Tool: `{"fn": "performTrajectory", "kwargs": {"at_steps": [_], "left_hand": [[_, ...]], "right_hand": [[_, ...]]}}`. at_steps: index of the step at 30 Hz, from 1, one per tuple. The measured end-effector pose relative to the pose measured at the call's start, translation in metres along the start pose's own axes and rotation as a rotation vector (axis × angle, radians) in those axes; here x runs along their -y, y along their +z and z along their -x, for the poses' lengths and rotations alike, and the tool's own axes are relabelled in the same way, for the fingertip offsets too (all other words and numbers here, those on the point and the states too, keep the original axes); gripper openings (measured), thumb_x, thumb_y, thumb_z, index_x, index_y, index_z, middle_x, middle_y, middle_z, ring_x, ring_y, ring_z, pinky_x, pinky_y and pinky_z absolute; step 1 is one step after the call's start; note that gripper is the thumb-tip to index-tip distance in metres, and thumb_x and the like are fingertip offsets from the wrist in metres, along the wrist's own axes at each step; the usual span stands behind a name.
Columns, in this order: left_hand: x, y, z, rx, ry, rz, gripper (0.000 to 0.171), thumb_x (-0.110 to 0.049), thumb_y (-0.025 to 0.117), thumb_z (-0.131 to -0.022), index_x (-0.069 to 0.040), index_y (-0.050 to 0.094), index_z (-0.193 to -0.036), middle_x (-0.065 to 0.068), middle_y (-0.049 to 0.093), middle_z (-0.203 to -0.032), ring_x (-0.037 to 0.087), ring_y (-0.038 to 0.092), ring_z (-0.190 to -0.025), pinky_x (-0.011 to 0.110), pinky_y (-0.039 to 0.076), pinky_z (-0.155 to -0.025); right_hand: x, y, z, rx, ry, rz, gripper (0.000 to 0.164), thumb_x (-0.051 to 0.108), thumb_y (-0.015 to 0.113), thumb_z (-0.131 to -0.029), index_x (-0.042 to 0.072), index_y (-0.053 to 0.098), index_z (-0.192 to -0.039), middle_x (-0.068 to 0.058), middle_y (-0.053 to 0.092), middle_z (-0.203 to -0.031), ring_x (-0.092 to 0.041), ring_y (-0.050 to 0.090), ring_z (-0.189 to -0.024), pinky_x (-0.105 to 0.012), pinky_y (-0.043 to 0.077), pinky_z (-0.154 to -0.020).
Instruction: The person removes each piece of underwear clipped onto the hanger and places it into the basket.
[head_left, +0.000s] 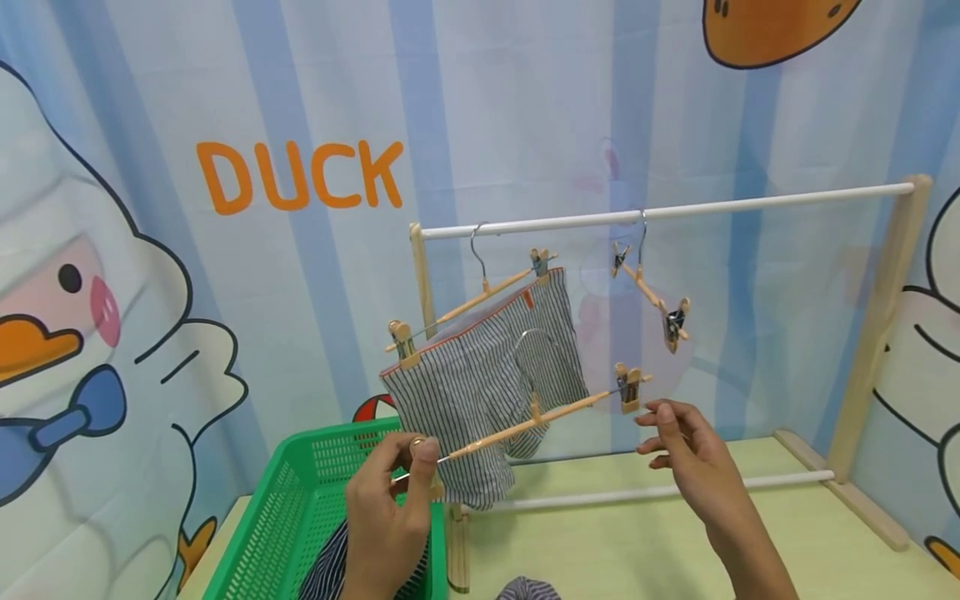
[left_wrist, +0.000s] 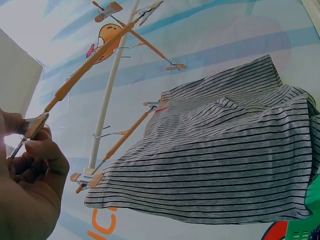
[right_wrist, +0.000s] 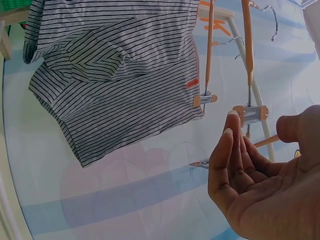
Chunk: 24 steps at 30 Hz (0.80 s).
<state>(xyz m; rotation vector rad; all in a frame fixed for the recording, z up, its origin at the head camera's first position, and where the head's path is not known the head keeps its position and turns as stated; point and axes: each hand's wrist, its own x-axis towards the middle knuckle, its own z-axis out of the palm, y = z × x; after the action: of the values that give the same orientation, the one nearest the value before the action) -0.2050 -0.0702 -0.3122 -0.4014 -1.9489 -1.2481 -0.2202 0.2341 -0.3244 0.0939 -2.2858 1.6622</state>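
Note:
A wooden clip hanger with a metal hook is held in front of the rack by my left hand, whose thumb and fingers pinch the clip at its left end. Beside the clip at the other end is my right hand, fingers loosely bent and holding nothing. Its fingertips overlap that clip in the right wrist view. Behind the held hanger, striped shorts with an orange waist edge hang from another clip hanger, clipped at both ends of the waistband.
A white rail on wooden posts spans the rack. A bare clip hanger hangs on it, right of the shorts. At lower left stands a green basket holding dark striped cloth. Grey striped fabric shows at the bottom edge.

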Motion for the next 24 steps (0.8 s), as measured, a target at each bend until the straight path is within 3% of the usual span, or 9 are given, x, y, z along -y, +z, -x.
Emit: {"fn": "performTrajectory", "kwargs": {"at_steps": [4, 13, 24], "left_hand": [[0.000, 0.001, 0.000, -0.021, 0.048, -0.025, 0.011, -0.017, 0.060, -0.100, -0.011, 0.065, -0.092, -0.002, 0.061, -0.076, 0.003, 0.060, -0.069, 0.020, 0.057, -0.062], [0.002, 0.005, 0.002, -0.064, 0.127, -0.054, 0.011, -0.016, 0.061, -0.100, -0.009, 0.064, -0.092, -0.002, 0.060, -0.075, 0.001, 0.057, -0.064, 0.022, 0.056, -0.056], [-0.002, 0.013, 0.006, -0.077, 0.112, -0.045, 0.010, -0.016, 0.063, -0.099, -0.008, 0.063, -0.092, -0.002, 0.059, -0.074, 0.000, 0.056, -0.063, 0.021, 0.056, -0.055]], "right_hand": [[0.000, -0.001, 0.001, -0.011, -0.001, 0.006, 0.058, 0.053, 0.030, -0.105, 0.012, 0.040, -0.144, -0.002, 0.057, -0.126, -0.004, 0.063, -0.093, -0.024, 0.055, -0.079], [0.002, 0.002, -0.001, 0.005, -0.005, 0.013, 0.056, 0.052, 0.030, -0.106, 0.012, 0.042, -0.143, -0.010, 0.056, -0.134, -0.002, 0.062, -0.092, -0.023, 0.054, -0.078], [0.002, 0.004, 0.000, 0.021, -0.009, 0.045, 0.054, 0.051, 0.029, -0.106, 0.012, 0.044, -0.141, -0.012, 0.056, -0.136, -0.004, 0.062, -0.095, -0.024, 0.053, -0.079]]}}
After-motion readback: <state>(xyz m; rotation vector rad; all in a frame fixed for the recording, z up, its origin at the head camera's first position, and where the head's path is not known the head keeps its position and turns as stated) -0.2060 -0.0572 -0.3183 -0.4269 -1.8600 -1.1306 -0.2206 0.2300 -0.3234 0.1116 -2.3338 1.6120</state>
